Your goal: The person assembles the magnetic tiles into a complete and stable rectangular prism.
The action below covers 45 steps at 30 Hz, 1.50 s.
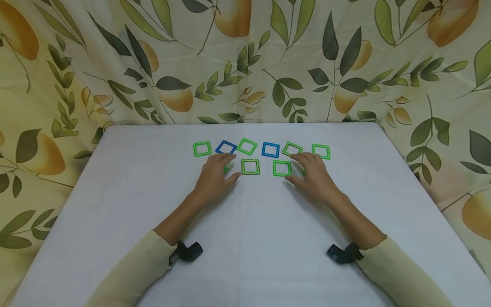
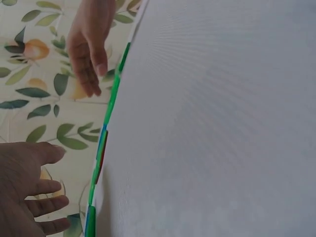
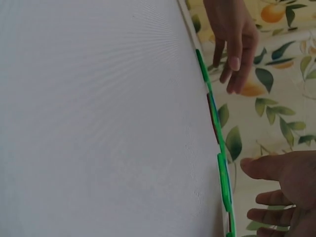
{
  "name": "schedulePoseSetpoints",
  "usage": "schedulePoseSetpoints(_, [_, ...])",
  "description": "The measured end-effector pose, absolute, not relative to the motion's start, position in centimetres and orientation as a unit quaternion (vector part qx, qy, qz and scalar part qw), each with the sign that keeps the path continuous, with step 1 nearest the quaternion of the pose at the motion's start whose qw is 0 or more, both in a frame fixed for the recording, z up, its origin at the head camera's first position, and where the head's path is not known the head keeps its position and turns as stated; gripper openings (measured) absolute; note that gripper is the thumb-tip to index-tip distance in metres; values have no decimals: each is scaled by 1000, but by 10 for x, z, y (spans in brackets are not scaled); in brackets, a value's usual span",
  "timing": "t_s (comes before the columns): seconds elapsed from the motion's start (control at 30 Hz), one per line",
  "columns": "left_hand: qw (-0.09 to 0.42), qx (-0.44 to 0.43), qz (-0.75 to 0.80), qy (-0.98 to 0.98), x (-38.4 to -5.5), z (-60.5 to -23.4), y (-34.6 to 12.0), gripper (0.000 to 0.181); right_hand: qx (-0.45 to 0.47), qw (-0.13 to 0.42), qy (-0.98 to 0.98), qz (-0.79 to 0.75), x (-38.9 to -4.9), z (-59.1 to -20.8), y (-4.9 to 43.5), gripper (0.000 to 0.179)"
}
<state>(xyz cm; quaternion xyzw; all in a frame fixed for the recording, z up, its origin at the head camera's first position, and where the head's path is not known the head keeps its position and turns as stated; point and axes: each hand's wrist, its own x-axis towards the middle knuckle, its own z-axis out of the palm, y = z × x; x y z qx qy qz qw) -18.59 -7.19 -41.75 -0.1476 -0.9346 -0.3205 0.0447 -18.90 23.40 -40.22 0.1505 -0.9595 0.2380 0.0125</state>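
1. Square frames (image 1: 250,160) lie on the white table (image 1: 241,238), two green ones between the left hand (image 1: 214,177) and the right hand (image 1: 316,178)
2. Both hands, fingers relaxed and spread, hold nothing
3. Six frames (image 1: 270,143), green and blue, form the far row
4. Leafy curtain (image 1: 261,64) hangs beyond

Illumination is diffuse; the head view is moderately lit, both wrist views dimmer and greyer. Soft shadows fall on the white tabletop (image 1: 261,256) below the left hand (image 1: 215,175) and the right hand (image 1: 313,178), mid-frame. Faint radial banding marks the upper tabletop in both wrist views.
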Motion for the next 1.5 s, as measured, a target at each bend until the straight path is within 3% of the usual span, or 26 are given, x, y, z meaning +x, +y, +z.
schedulePoseSetpoints(0.23, [49, -148, -307, -939, -193, -415, -61, 57, 152, 12, -961, 232, -195, -403, 228, 65])
schedulePoseSetpoints(0.57, [42, -178, -265, -947, -205, -423, -49, 54, 161, 1, -959, 233, -202, -406, 222, 48])
schedulePoseSetpoints(1.07, [25, -190, -240, -952, -215, -435, -40, 46, 141, -29, -963, 228, -202, -409, 220, 41])
schedulePoseSetpoints(1.5, [43, -204, -242, -947, -210, -436, -42, 41, 156, -14, -956, 246, -200, -414, 220, 34])
